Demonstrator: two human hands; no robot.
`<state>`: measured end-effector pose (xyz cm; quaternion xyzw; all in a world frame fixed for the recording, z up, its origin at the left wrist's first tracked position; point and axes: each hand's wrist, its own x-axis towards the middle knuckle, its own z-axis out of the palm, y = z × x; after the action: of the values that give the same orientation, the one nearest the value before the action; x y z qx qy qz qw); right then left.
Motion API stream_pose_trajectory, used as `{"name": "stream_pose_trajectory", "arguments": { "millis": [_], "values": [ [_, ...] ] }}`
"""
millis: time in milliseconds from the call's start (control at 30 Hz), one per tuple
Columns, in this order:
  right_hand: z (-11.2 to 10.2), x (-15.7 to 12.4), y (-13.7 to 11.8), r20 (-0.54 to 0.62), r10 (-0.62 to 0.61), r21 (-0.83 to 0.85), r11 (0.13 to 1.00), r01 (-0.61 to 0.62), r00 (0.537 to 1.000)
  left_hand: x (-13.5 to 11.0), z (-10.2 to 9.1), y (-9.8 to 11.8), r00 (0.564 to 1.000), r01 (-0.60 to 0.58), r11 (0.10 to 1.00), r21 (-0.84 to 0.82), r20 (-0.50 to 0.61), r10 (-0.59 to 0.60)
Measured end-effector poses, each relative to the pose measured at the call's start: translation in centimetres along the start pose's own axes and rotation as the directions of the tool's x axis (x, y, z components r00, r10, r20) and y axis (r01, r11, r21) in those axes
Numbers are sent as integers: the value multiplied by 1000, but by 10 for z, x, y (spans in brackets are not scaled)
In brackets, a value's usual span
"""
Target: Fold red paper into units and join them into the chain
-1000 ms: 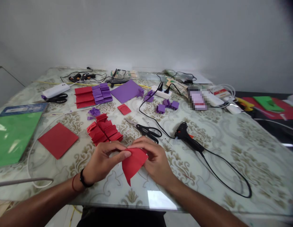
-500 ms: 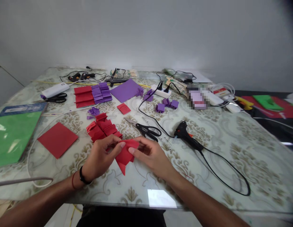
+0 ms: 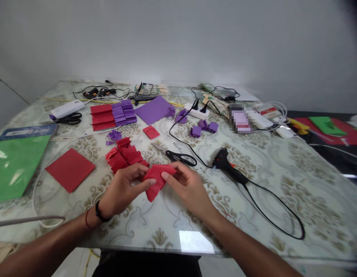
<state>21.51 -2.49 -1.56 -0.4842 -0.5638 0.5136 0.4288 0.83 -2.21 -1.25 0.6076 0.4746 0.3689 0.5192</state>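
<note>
A folded red paper piece (image 3: 155, 180) is held just above the glass table top (image 3: 253, 184), near its front edge. My left hand (image 3: 120, 192) pinches its left side with thumb and fingers closed on it. My right hand (image 3: 187, 185) grips its right side, thumb lying on top of the fold. Just behind my left hand lies a heap of folded red paper pieces (image 3: 125, 154). Black scissors (image 3: 178, 157) lie right behind my right hand.
A black glue gun (image 3: 229, 169) with a looping cord lies to the right. A red paper square (image 3: 70, 169) and green sheet (image 3: 14, 163) lie left. Farther back are red and purple folded stacks (image 3: 113, 114), a purple sheet (image 3: 154, 110), a power strip (image 3: 197, 112) and cables.
The red paper has been folded smaller and lifted slightly farther from me. Both hands moved forward with it, and its hanging point is shorter now.
</note>
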Motion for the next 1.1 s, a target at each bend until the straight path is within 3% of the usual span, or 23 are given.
{"name": "stream_pose_trajectory", "arguments": {
  "millis": [167,300,400,600,900,1100],
  "values": [
    [-2,1,-5,27,-192,-86,977,193,981,-1,-2,1,996,-82,971,226,-14,88],
    [-4,1,-7,94,-147,-145,976,160,985,-2,-2,3,977,-195,928,317,-22,213],
    [-4,1,-4,45,-119,-110,986,123,992,-3,-1,7,966,-238,922,307,-27,258],
    [-5,0,-1,-53,-189,-51,981,186,981,-4,-2,14,942,-309,899,310,-31,334],
    [-4,-1,-4,-41,-151,-60,987,149,988,-6,-4,8,895,-388,878,281,-114,432],
    [-4,-3,-6,-55,-118,-54,992,115,992,-6,-2,9,904,-370,907,199,-150,401]
  ]
}}
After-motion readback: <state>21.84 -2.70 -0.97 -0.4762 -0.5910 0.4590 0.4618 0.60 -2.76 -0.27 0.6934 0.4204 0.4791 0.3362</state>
